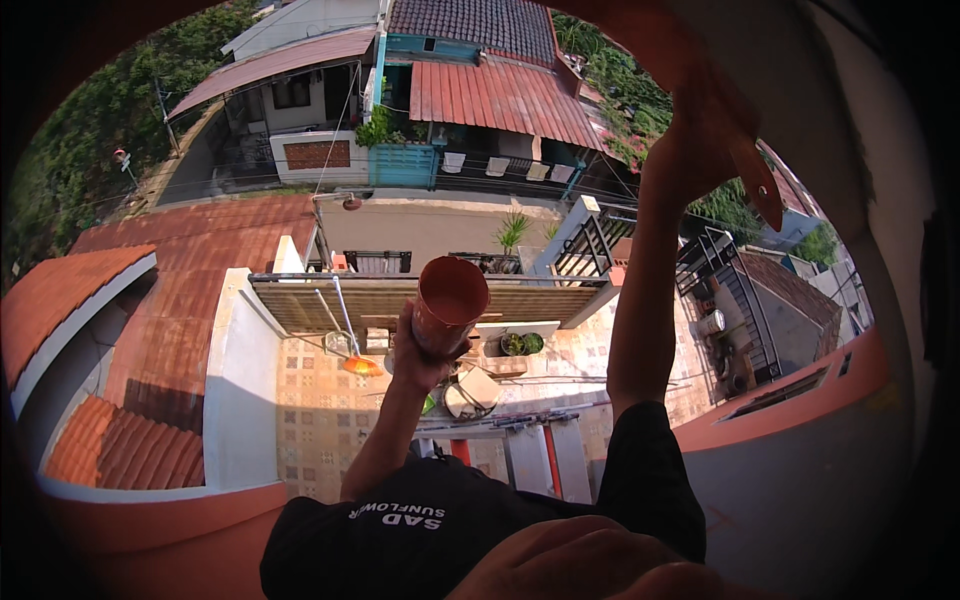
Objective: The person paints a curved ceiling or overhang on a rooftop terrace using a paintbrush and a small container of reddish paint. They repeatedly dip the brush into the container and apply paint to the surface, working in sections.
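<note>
My left hand [420, 360] is wrapped round a reddish paint cup [440, 318] held out over the yard below. Its round mouth faces up toward me, and the inside is coated terracotta-red. My right arm reaches high to the upper right, close to a shaded wall and overhang. The fingers of my right hand [695, 145] are closed round a paintbrush; its orange-red handle [760, 192] sticks out past the hand, with a hole near the end. Shade and the hand hide the brush's bristles.
I am high above a tiled yard [315, 420]. Beneath me are ladder-like rails [560, 460]. A broom [360, 365], potted plants [522, 344] and a slatted gate [420, 302] lie below. A white wall [240, 380] stands left, a grey wall [800, 480] right.
</note>
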